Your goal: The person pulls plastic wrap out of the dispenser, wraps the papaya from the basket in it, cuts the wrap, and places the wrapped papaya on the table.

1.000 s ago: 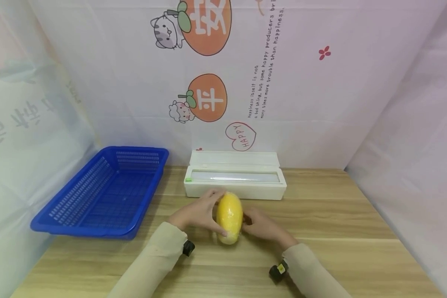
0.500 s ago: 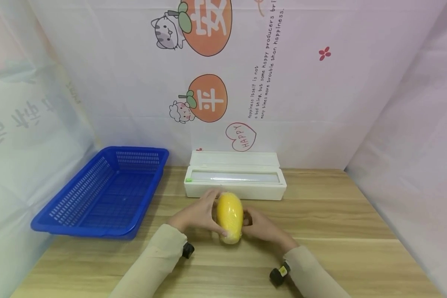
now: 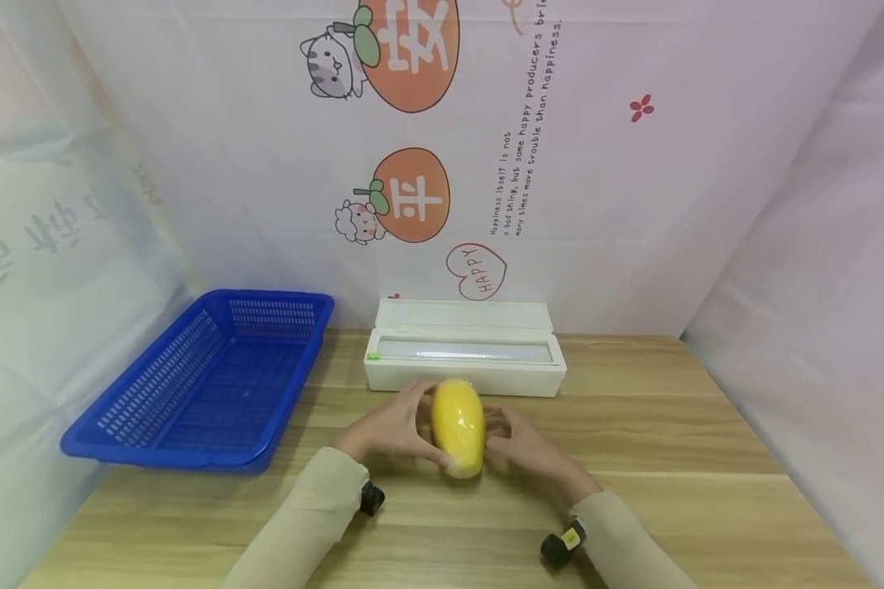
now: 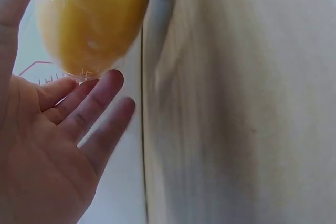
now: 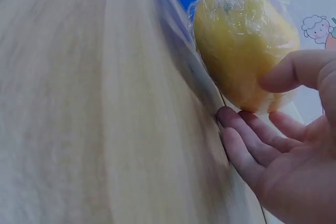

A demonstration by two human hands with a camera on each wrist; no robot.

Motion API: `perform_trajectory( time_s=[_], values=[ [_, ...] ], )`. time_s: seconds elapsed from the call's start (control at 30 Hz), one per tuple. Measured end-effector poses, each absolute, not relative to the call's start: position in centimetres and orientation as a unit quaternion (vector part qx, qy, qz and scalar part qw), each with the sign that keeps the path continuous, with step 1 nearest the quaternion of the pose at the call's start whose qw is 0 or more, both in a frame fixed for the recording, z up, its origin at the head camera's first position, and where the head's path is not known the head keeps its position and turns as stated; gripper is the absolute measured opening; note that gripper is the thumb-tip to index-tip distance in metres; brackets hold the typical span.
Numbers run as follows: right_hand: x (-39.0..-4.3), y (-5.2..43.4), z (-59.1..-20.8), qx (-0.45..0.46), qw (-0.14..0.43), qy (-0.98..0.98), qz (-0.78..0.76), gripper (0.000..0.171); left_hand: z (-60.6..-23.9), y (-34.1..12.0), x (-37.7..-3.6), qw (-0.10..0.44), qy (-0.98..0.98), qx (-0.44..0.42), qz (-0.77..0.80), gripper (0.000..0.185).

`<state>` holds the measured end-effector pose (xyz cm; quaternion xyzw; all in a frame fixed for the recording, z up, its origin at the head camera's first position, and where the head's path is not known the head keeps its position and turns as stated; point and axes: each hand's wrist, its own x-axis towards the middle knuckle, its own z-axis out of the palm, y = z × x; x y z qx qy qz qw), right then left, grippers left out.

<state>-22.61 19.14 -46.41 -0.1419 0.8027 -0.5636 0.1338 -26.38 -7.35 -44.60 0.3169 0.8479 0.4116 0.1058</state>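
Note:
A yellow mango (image 3: 459, 425) wrapped in clear cling film is held just above the wooden table. My left hand (image 3: 394, 425) grips it from the left, with the thumb at its near end and the fingers at the far end. On the other side, my right hand (image 3: 526, 446) has its thumb and fingertips at the mango's right side. In the right wrist view, crinkled film bunches over the mango (image 5: 244, 40), the right thumb (image 5: 286, 74) lies against it and the fingers reach under it. The left wrist view shows the left fingers (image 4: 100, 98) spread at the mango's film-covered end.
Just behind the hands stands a white cling film dispenser (image 3: 464, 379), its lid raised and a green slider at its left. A blue plastic basket (image 3: 265, 446) sits at the left. White printed cloth surrounds the back and sides of the wooden table (image 3: 648, 425).
The mango has shifted slightly to the right and turned a little, with the left hand still gripping it. My right hand has moved slightly to the right too. Basket and dispenser stay put.

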Motion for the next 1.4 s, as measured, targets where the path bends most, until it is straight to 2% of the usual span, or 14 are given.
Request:
perform_trajectory(
  time_s=[0.23, 0.43, 0.53, 0.87, 1.17, 1.4],
  values=[
    [-22.6, 19.5, -46.4, -0.123, 0.157, 0.741, -0.641, 0.072, -44.9, -6.9, -26.4, 0.107, 0.835, 0.329, 0.429, 0.128],
    [-22.6, 19.7, -46.1, -0.094, 0.152, 0.734, -0.655, 0.079, -45.2, -6.7, -26.3, 0.116, 0.839, 0.311, 0.432, 0.127],
    [-22.6, 19.8, -45.9, -0.099, 0.167, 0.721, -0.665, 0.082, -45.4, -6.6, -26.4, 0.118, 0.840, 0.306, 0.433, 0.130],
    [-22.4, 20.1, -45.7, -0.097, 0.204, 0.707, -0.670, 0.075, -45.6, -6.4, -26.4, 0.110, 0.843, 0.309, 0.426, 0.132],
    [-22.3, 19.8, -46.2, -0.115, 0.169, 0.726, -0.657, 0.068, -45.8, -6.4, -26.3, 0.068, 0.870, 0.305, 0.382, 0.128],
    [-22.2, 19.2, -46.5, -0.094, 0.123, 0.769, -0.620, 0.074, -46.1, -6.3, -26.5, 0.092, 0.825, 0.335, 0.445, 0.115]
  ],
)
